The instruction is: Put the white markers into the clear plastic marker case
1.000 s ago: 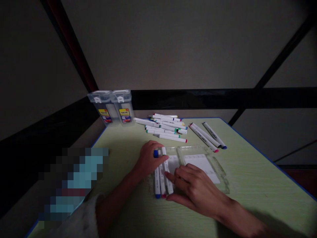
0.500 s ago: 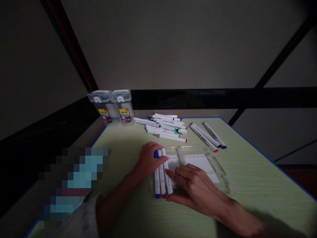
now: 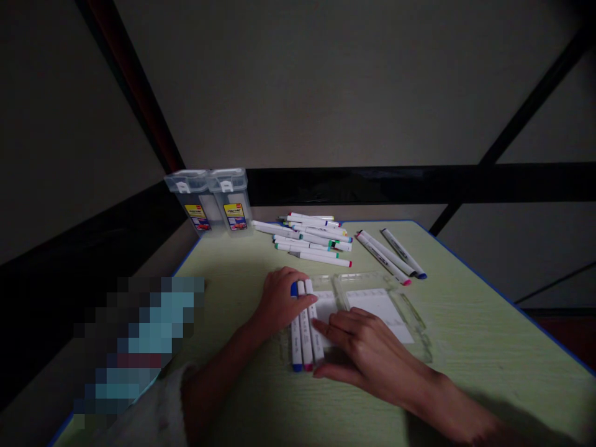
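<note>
Three white markers [image 3: 306, 335] lie side by side, lengthwise to me, on the left part of an open clear plastic case [image 3: 342, 282]. The left one has blue ends; the middle one shows a pink lower end. My left hand [image 3: 284, 301] curls round their far ends, its thumb lying across them. My right hand [image 3: 367, 347] presses its index fingertip on the rightmost marker, with the thumb near that marker's lower end and the other fingers curled. That lower end is partly out of sight by the thumb. White paper [image 3: 379, 310] shows in the case's right part.
Behind the case lies a loose pile of several white markers [image 3: 316, 236]. Three more markers [image 3: 386, 257] rest at the back right. Two clear lidded boxes [image 3: 235, 211] stand at the back left. The green table [image 3: 493, 347] has a blue edge; a pixelated patch covers the left.
Both hands stay almost still on the markers. The three markers have shifted very slightly; the rest of the table looks the same.
</note>
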`<state>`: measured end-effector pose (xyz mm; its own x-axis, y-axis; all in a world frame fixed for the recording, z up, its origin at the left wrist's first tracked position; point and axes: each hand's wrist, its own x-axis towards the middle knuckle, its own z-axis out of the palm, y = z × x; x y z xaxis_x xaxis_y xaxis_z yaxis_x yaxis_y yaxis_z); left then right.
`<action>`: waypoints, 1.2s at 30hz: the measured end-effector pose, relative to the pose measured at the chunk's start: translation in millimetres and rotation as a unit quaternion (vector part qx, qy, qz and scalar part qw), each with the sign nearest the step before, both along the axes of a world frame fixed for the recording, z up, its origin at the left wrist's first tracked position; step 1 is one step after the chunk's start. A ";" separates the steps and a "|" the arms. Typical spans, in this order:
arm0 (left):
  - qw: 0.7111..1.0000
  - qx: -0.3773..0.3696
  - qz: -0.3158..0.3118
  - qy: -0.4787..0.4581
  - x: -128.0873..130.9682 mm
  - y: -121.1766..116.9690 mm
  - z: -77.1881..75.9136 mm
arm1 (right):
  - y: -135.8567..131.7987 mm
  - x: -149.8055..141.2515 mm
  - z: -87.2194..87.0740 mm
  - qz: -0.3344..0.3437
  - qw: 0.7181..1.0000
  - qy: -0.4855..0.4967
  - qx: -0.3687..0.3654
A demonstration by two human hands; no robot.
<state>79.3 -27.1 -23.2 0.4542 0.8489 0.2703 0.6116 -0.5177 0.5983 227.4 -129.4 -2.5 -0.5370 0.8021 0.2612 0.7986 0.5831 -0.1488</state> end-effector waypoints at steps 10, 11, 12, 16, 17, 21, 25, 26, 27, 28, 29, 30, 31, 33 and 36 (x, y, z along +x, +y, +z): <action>1.000 -0.005 0.003 0.005 -0.4 -0.6 -0.3 | 1.4 8.8 -0.2 0.040 0.998 -0.043 -0.013; 1.000 -0.007 0.002 0.008 -0.8 -0.5 -0.2 | 1.3 10.1 0.1 0.046 0.998 -0.050 -0.018; 1.000 -0.008 0.001 0.009 -1.1 -0.4 0.0 | 1.2 11.2 0.6 0.052 0.997 -0.058 -0.025; 1.000 -0.005 -0.002 0.011 -2.1 -0.1 0.5 | 0.7 14.5 3.9 0.078 0.993 -0.080 -0.036; 1.000 -0.005 -0.005 0.014 -2.2 -0.1 0.8 | 0.7 15.3 4.5 0.088 0.992 -0.084 -0.036; 1.000 -0.015 -0.006 0.023 -2.2 -0.5 2.4 | 0.8 18.2 3.6 0.106 0.990 -0.090 -0.030; 1.000 -0.018 -0.002 0.024 -2.1 -0.8 2.9 | 0.8 19.5 -0.2 0.114 0.990 -0.081 -0.025; 1.000 -0.019 -0.001 0.024 -2.1 -0.7 2.6 | 0.8 19.5 -0.8 0.115 0.990 -0.078 -0.026; 1.000 -0.019 0.000 0.024 -2.1 -0.7 2.2 | 0.8 19.6 -1.1 0.116 0.990 -0.076 -0.028; 1.000 -0.018 0.001 0.022 -2.2 -0.6 1.8 | 0.9 19.6 -1.2 0.116 0.990 -0.074 -0.031; 1.000 -0.017 0.002 0.021 -2.2 -0.5 1.4 | 1.0 19.6 -1.1 0.115 0.990 -0.074 -0.035; 1.000 -0.016 0.003 0.021 -2.2 -0.4 1.2 | 1.2 19.6 -0.9 0.115 0.990 -0.074 -0.039; 1.000 -0.016 0.003 0.022 -2.2 -0.2 1.1 | 1.3 19.6 -0.5 0.114 0.990 -0.074 -0.042; 1.000 -0.018 0.000 0.025 -2.2 -0.1 1.5 | 1.3 19.5 0.2 0.113 0.990 -0.075 -0.045; 0.999 -0.024 -0.003 0.028 -2.2 0.1 3.0 | 0.8 19.2 1.0 0.112 0.990 -0.077 -0.048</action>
